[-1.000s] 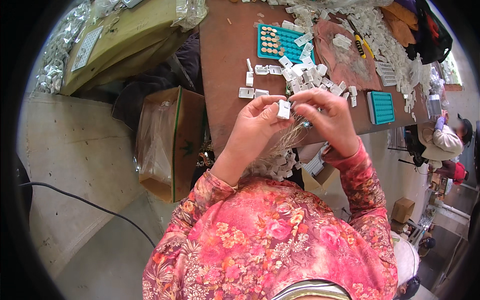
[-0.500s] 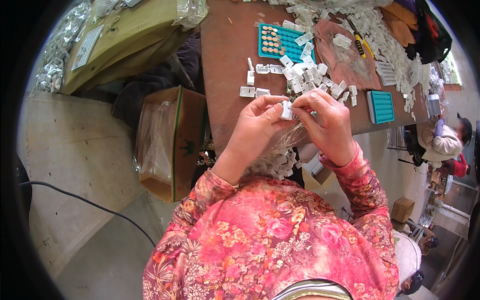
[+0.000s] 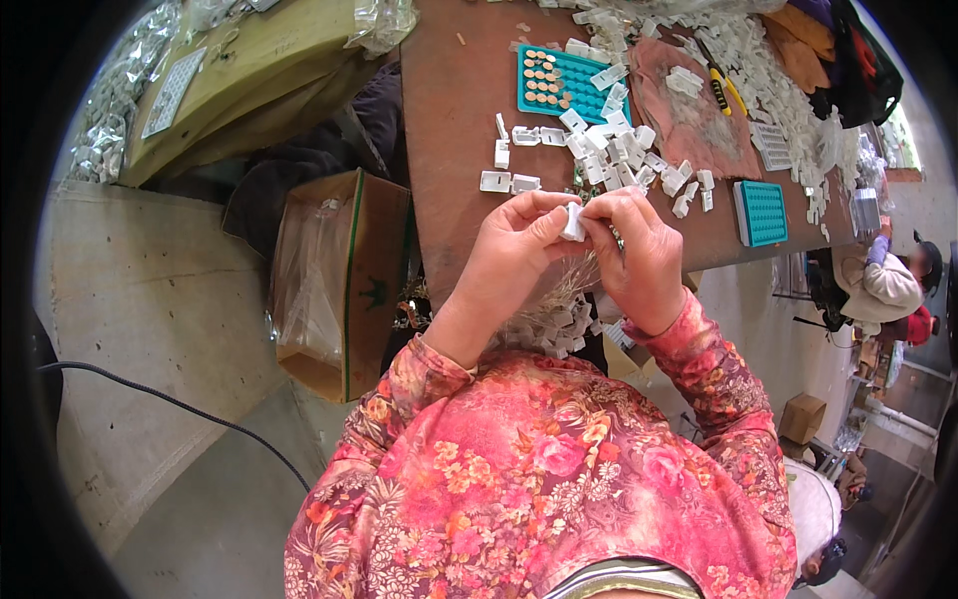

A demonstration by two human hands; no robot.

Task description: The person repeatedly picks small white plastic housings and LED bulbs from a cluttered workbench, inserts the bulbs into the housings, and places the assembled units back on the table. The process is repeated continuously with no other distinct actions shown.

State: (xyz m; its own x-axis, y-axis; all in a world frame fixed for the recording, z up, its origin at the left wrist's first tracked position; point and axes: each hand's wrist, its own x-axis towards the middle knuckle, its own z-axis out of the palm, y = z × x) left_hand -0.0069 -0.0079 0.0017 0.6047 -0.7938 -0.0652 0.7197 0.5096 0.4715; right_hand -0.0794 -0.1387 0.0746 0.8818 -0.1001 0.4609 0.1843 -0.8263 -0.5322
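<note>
A small white plastic case is held up over the front edge of the table. My left hand grips it between thumb and fingertips. From the other side, the fingertips of my right hand pinch at its right edge. Whatever small part may lie inside that pinch is hidden by the fingers. Just beyond both hands lies a loose heap of similar white cases. Thin wires hang below my hands, above more white pieces at my lap.
A teal tray with rows of round copper-coloured discs lies farther back. Right of it are a pink cloth, yellow-handled pliers and another teal tray. A cardboard box stands left of the table. Other people sit at far right.
My right hand has shifted slightly left and turned, its fingers drawn closer against the case. My left hand stays nearly where it was, still gripping the case.
</note>
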